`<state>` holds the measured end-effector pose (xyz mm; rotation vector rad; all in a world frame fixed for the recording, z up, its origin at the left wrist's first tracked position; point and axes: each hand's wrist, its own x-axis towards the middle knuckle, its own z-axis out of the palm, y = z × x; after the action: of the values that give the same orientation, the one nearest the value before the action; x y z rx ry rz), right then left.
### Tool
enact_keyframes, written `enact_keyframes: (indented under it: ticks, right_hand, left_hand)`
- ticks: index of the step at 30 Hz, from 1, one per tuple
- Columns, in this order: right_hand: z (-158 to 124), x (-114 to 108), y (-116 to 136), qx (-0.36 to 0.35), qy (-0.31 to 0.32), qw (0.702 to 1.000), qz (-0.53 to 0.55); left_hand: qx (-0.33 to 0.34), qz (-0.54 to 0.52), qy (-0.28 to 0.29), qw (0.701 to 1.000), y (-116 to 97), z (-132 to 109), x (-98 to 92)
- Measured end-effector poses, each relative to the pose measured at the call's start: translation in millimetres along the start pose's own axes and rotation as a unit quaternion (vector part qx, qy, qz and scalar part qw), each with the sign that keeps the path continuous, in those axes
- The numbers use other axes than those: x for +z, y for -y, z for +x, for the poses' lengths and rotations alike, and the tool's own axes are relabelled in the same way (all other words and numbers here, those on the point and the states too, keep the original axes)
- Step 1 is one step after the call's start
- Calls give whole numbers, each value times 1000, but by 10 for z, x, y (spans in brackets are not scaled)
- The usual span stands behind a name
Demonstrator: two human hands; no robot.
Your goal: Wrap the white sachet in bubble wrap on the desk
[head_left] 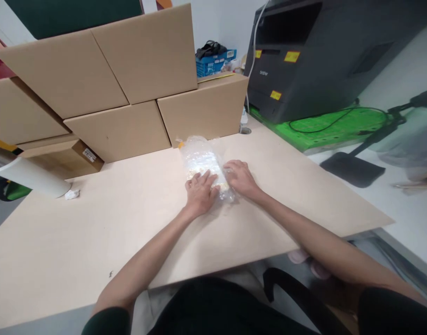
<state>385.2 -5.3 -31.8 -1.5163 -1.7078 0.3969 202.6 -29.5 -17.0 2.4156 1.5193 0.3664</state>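
A clear plastic bag (200,156) lies flat on the pale wooden table (136,200), with a whitish, partly yellow content showing through it. An orange bit shows at its far left corner. My left hand (201,190) rests on the near part of the bag, fingers spread and pressing on top. At the bag's right edge lies my right hand (241,177), its fingers stretched out and touching the plastic. Part of the bag is hidden under my left hand.
Stacked cardboard boxes (118,130) stand along the table's back. A white roll (38,177) and a crumpled white scrap (72,194) are at the left. To the right are a dark grey printer (286,83), a green plastic platform (342,125) and a black stand (353,168).
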Motion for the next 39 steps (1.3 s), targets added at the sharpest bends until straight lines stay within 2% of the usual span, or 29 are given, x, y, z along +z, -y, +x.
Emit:
enact_keyframes:
  ticks: [3, 5, 7, 9, 11, 16, 18, 20, 23, 25, 27, 29, 32, 36, 39]
  right_hand:
    - [86, 29, 8, 106, 34, 993, 28]
    - [158, 71, 75, 169, 56, 980, 89]
    - [233, 120, 168, 226, 60, 948, 214]
    - [307, 167, 266, 275, 81, 893, 346]
    - [375, 208, 358, 306, 116, 846, 420]
    - [425, 284, 553, 315, 153, 816, 460]
    - [359, 285, 618, 311, 168, 806, 474]
    - [245, 247, 677, 305, 198, 793, 488]
    - [35, 95, 766, 253, 299, 780, 488]
    - [-85, -61, 844, 174, 383, 789, 447]
    - [-170, -230, 945, 87, 452, 797, 391]
    - [-225, -375, 1061, 20, 507, 788, 349]
    - [-281, -488, 1221, -34, 567, 752, 334]
    - [-337, -449, 1316, -70, 643, 688, 331]
    - [-355, -406, 1290, -82, 663, 666, 332]
  left_hand:
    - [13, 34, -10, 999, -25, -5, 40]
    - [16, 40, -27, 999, -18, -11, 68]
    - [17, 36, -41, 998, 4, -15, 91]
    - [17, 25, -52, 998, 36, -17, 105]
    - [19, 8, -60, 998, 72, -28, 105]
    - [46, -58, -48, 996, 166, -130, 22]
    - [68, -79, -53, 993, 223, -188, -77]
    - [78, -70, -80, 991, 312, -231, -242]
    - [75, -31, -108, 991, 516, -258, -618]
    - [88, -41, -83, 992, 664, -279, -910]
    - [108, -75, -19, 991, 767, -328, -1168]
    - [133, -114, 52, 983, 791, -409, -1342]
    - [148, -178, 130, 964, 703, -550, -1423]
    - [135, -242, 165, 947, 589, -705, -1363]
    - [101, -337, 193, 916, 634, -814, -1306]
